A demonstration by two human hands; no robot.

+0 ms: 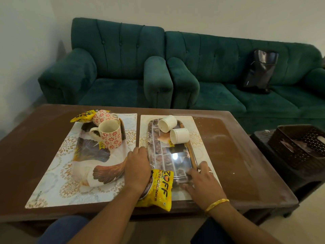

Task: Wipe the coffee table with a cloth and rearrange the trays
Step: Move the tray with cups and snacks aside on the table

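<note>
Hands on right tray (175, 155), on its mat (197, 138) on table (228, 147). Curled over left rim: left hand (136, 169), fingers together. Clasping near right corner: right hand (202, 180), fingers bent round edge. Across near left end, under left wrist: packet (159, 189). Tipped over at far end: two cups (167, 123). Just beside: left tray (91, 155) with two mugs (110, 134).

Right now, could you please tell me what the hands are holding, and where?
Both hold the right-hand tray: left hand on its left edge, right hand at its near right corner.
</note>
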